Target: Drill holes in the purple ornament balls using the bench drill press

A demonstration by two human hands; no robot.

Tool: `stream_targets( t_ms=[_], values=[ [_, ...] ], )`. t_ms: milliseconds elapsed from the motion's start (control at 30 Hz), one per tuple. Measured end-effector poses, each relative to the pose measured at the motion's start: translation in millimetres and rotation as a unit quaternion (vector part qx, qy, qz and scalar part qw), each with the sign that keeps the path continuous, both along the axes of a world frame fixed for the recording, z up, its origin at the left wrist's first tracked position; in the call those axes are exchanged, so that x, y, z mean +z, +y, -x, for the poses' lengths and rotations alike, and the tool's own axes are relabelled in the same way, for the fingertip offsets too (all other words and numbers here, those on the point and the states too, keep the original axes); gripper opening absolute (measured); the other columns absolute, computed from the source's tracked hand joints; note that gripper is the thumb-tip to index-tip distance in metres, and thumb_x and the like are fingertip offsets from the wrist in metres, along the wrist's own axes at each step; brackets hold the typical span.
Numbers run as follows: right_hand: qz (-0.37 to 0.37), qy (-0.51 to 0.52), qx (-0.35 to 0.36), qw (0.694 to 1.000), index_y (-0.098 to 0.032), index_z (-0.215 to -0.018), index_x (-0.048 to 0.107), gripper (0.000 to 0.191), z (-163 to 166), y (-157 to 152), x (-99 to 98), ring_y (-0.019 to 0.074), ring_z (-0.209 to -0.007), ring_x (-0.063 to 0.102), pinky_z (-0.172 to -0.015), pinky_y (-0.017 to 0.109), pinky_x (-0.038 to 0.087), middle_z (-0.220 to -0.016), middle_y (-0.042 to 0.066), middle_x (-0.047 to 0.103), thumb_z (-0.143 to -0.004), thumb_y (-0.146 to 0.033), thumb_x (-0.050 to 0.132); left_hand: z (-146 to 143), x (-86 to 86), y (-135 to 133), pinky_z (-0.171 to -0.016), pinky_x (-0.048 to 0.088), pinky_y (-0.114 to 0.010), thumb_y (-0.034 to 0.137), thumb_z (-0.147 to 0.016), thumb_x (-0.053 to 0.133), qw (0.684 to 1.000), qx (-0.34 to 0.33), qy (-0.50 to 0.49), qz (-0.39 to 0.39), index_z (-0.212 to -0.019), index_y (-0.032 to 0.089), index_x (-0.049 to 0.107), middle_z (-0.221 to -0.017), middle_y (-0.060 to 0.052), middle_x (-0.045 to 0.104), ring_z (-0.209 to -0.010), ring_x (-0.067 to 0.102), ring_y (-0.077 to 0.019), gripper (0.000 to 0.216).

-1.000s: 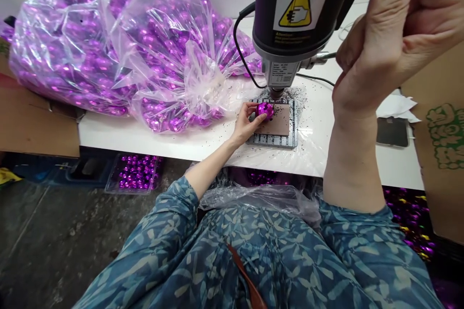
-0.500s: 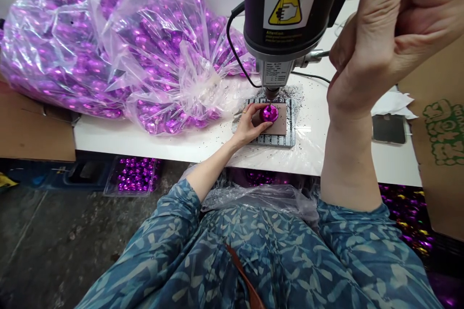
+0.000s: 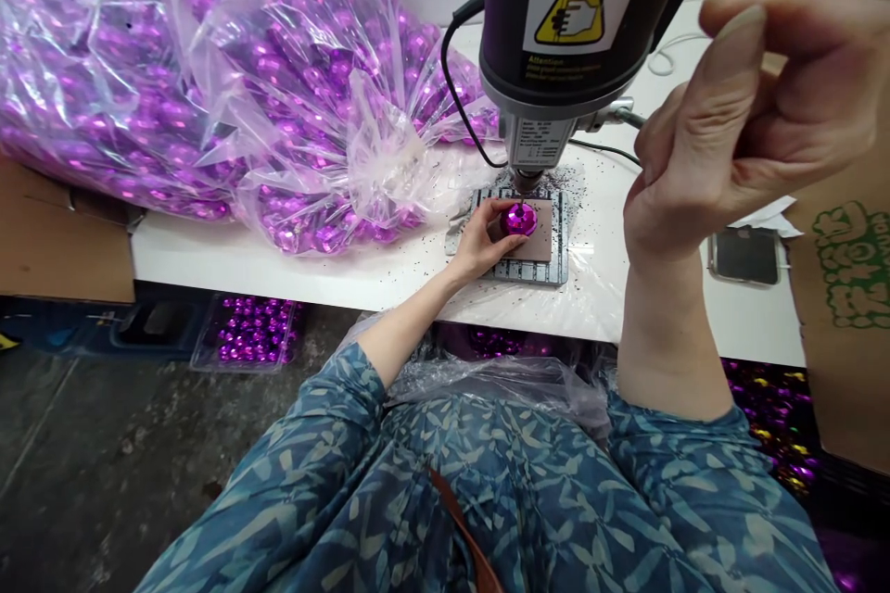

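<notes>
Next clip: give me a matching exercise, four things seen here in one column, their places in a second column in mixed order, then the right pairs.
Things:
1. shiny purple faceted ball
2. clear plastic bag of purple balls
3. dark flat phone
4. yellow triangular warning sticker

Places:
A. on the drill press head
B. lying on the white table, right of the raised forearm
C. under the drill bit, held by the left hand
D. heaped on the table's left side

Pairs: 1-C, 2-D, 3-B, 4-A

A clear bag [image 3: 209,83] of purple baubles lies beside what looks like a phone [image 3: 745,255].
</notes>
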State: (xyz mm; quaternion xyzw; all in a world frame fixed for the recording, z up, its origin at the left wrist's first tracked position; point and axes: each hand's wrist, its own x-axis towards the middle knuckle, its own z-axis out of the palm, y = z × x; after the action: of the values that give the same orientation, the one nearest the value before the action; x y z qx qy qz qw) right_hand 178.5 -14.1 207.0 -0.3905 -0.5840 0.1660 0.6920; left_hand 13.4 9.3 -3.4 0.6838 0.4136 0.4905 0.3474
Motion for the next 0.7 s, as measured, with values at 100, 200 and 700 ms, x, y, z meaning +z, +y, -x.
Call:
stream_targets(
  t_ms=[100, 200, 700],
  values=[
    [0.016, 0.001, -0.002, 1.000, -0.006, -0.116, 0.060, 0.076, -0.6, 0.5, -5.5, -0.0230, -0.061, 0.037, -0.064, 0.000, 0.026, -0.114, -0.007, 0.060, -0.087, -0.073, 0.039, 0.5, -3.7, 1.7, -0.115, 0.056, -0.051, 0.055, -0.090, 0.083, 1.000, -0.009, -0.009, -0.019, -0.134, 0.027, 0.059, -0.132, -0.010, 0.068, -0.129, 0.069, -0.0288, 0.057],
    [0.029, 0.037, 0.002, 0.999, -0.005, -0.113, 0.056, 0.084, 0.1, 2.1, -10.6, -0.0202, -0.058, 0.037, -0.061, 0.003, 0.022, -0.113, -0.006, 0.060, -0.081, -0.081, 0.042, 0.6, -6.0, 2.8, -0.114, 0.056, -0.051, 0.057, -0.091, 0.081, 0.999, -0.015, -0.008, -0.027, -0.135, 0.027, 0.058, -0.133, -0.011, 0.067, -0.128, 0.068, -0.0291, 0.058],
    [-0.120, -0.004, 0.004, 0.993, -0.009, -0.104, 0.050, 0.052, -15.1, 32.8, -70.6, -0.0169, -0.055, 0.035, -0.057, 0.007, 0.029, -0.098, -0.007, 0.062, -0.094, -0.059, 0.040, -1.6, 1.6, -1.8, -0.113, 0.057, -0.049, 0.052, -0.087, 0.086, 1.000, -0.001, -0.030, 0.003, -0.129, 0.026, 0.062, -0.129, -0.009, 0.068, -0.125, 0.069, -0.0275, 0.054]
  ],
)
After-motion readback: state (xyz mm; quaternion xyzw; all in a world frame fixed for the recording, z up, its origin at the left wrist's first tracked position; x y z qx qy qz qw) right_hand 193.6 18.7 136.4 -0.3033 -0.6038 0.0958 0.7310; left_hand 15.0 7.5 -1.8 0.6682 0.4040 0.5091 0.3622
